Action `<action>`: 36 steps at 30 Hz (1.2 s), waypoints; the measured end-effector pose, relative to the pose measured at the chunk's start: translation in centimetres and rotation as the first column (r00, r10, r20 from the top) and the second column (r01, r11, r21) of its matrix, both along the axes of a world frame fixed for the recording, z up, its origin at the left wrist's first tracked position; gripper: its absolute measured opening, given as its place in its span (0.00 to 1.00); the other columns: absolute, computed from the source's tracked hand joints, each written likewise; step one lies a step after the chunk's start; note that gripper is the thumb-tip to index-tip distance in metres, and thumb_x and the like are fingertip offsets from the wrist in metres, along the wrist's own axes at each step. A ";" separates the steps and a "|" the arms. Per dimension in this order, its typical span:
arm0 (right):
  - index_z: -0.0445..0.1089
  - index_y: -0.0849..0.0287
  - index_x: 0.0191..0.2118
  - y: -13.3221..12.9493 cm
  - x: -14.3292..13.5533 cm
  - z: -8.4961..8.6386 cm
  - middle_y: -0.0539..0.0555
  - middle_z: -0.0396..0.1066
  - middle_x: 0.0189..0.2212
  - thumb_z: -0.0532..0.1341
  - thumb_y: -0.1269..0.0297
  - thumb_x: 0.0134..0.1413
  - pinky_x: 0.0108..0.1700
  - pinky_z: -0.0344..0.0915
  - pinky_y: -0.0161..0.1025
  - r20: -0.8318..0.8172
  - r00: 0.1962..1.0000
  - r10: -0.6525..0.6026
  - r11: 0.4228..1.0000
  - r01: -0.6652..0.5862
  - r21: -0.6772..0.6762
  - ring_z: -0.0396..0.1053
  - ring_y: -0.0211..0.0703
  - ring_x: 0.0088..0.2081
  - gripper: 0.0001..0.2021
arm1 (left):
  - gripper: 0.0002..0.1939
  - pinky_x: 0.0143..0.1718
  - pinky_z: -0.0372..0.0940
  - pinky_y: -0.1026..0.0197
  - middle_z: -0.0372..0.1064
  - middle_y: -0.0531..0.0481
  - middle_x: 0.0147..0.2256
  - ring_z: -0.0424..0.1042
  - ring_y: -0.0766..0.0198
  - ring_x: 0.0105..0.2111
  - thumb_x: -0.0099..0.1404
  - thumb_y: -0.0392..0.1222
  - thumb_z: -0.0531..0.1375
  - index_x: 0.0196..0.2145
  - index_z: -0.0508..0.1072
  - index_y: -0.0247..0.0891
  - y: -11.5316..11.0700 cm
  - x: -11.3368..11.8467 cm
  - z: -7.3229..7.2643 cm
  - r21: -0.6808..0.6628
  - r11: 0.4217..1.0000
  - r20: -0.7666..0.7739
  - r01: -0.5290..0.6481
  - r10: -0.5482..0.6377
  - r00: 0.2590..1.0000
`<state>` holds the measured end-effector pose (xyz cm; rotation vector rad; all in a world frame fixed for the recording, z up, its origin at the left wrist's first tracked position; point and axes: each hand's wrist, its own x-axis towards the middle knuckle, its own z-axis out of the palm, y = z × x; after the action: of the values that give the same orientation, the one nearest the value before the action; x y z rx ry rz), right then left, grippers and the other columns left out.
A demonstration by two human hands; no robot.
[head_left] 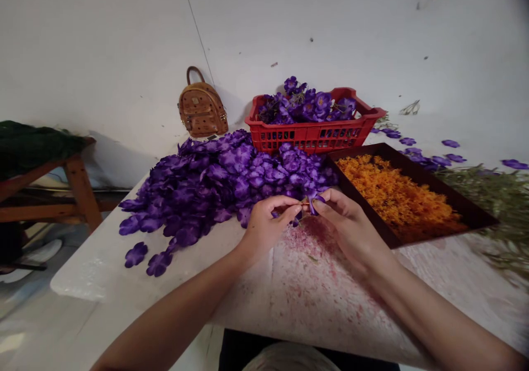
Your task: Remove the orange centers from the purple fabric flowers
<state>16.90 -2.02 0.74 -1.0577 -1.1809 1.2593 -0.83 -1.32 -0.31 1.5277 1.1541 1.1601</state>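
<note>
Both hands meet over the table just in front of a heap of purple petals (215, 175). My left hand (270, 219) pinches a thin stem-like piece between thumb and fingers. Fingers and thumb of my right hand (341, 214) close on a purple flower (313, 204), at the right end of that thin piece. To the right lies a dark tray (479, 216) holding orange flower centres (400, 194). Behind the heap stands a red basket (306, 136) with assembled purple flowers (320, 105).
A brown backpack (202, 109) leans on the wall behind the heap. Green stems (491, 200) and loose purple petals (450, 143) lie at the right. Reddish bits cover the table (264, 299) before the hands. A wooden stool (80, 186) stands at the left.
</note>
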 end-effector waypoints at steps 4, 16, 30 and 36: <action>0.70 0.55 0.31 0.1 0.2 -0.2 0.49 0.67 0.30 0.67 0.57 0.59 0.39 0.59 0.42 0.117 0.992 -0.047 0.993 0.034 0.111 0.63 0.42 0.34 0.10 | 0.10 0.36 0.72 0.61 0.83 0.48 0.36 0.79 0.61 0.34 0.70 0.46 0.64 0.39 0.84 0.40 -0.2 -0.2 -0.1 0.070 0.998 -0.045 0.003 0.001 0.999; 0.69 0.55 0.32 0.1 0.4 0.2 0.48 0.65 0.28 0.63 0.58 0.61 0.35 0.57 0.41 0.301 0.952 -0.051 0.978 -0.014 0.210 0.62 0.41 0.31 0.09 | 0.10 0.47 0.75 0.58 0.84 0.47 0.45 0.83 0.57 0.43 0.72 0.42 0.63 0.44 0.85 0.42 -0.4 -0.4 -0.8 0.166 0.986 -0.118 0.012 0.008 0.993; 0.66 0.54 0.30 0.2 0.3 -0.1 0.49 0.65 0.26 0.60 0.55 0.60 0.35 0.58 0.42 0.418 0.906 -0.065 0.980 -0.022 0.200 0.63 0.43 0.30 0.11 | 0.12 0.44 0.75 0.59 0.84 0.47 0.41 0.83 0.58 0.40 0.73 0.44 0.61 0.42 0.85 0.40 -0.5 -0.4 -0.9 0.170 0.985 -0.172 0.033 -0.003 0.985; 0.65 0.54 0.29 0.5 0.4 -0.4 0.49 0.64 0.26 0.60 0.53 0.59 0.36 0.58 0.42 0.418 0.908 -0.009 0.987 -0.058 0.147 0.62 0.44 0.31 0.12 | 0.13 0.38 0.72 0.60 0.85 0.47 0.38 0.82 0.58 0.35 0.74 0.44 0.60 0.44 0.85 0.41 -0.8 -0.6 -0.9 0.210 0.977 -0.359 0.038 0.041 0.932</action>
<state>17.33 -1.55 0.31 -1.2343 -1.5953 0.9619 -1.47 -2.07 -1.16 1.9684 1.3005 1.0560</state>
